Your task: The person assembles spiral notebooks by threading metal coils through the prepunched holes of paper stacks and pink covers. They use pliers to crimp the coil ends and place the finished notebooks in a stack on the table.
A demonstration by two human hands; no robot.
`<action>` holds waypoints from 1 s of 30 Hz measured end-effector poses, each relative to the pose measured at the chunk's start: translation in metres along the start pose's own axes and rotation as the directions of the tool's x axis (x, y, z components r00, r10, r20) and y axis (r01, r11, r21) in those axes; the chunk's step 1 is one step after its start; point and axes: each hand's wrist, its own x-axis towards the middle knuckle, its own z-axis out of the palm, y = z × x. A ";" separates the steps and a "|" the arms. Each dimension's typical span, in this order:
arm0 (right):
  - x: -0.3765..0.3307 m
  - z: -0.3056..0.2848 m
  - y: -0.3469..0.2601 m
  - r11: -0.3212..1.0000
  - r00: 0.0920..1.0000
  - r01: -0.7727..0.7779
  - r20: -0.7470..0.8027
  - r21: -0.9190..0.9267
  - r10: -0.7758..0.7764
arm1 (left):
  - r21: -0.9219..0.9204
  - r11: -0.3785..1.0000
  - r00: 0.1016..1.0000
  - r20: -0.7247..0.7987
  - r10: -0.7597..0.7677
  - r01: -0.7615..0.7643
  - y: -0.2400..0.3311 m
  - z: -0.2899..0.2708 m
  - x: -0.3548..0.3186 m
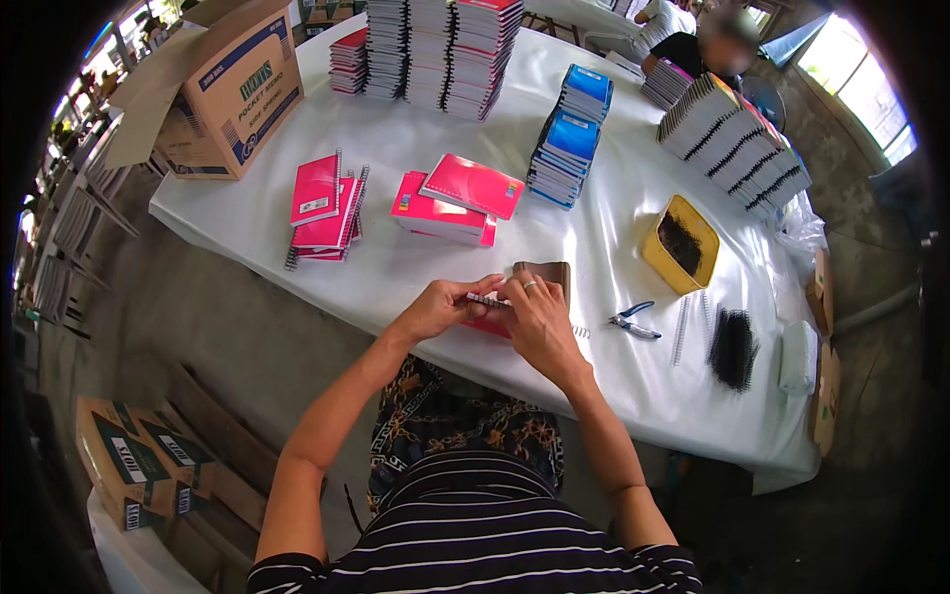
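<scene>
A pink notebook (487, 326) is at the near table edge, mostly hidden by my hands. My left hand (432, 311) grips its left end, thumb and fingers pressed together. Over the spine, my right hand (539, 319) pinches a spiral wire (581, 332), whose loose end sticks out to the right beyond the hand. Just behind the right hand is a brown block with a curved top (546, 270). To the right lie blue-handled pliers (634, 321).
Pink notebooks lie in a spiral-bound pile (317, 188) and another pile (475, 185). Blue notebooks (568, 144) and tall notebook stacks (427, 54) stand behind. A yellow tub (683, 243), black coils (732, 348) and an open carton (233, 99) surround them. Someone sits far right.
</scene>
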 end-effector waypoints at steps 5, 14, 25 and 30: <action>-0.002 0.001 0.000 0.998 0.998 0.026 0.052 -0.051 -0.023 | -0.005 1.000 1.000 0.025 0.014 -0.014 -0.006 -0.003 0.000; -0.005 -0.003 0.001 0.998 0.998 0.058 0.008 -0.008 -0.057 | 0.177 0.977 0.992 0.066 0.106 -0.116 0.007 -0.001 -0.004; -0.105 -0.073 0.118 0.860 0.936 -0.319 0.008 -0.399 0.352 | 0.288 0.906 0.946 -0.004 0.325 -0.310 0.000 0.014 -0.007; -0.140 -0.054 0.135 0.827 0.924 -0.368 -0.068 -0.425 0.376 | 0.469 0.860 0.944 -0.144 0.296 -0.198 0.043 0.044 0.007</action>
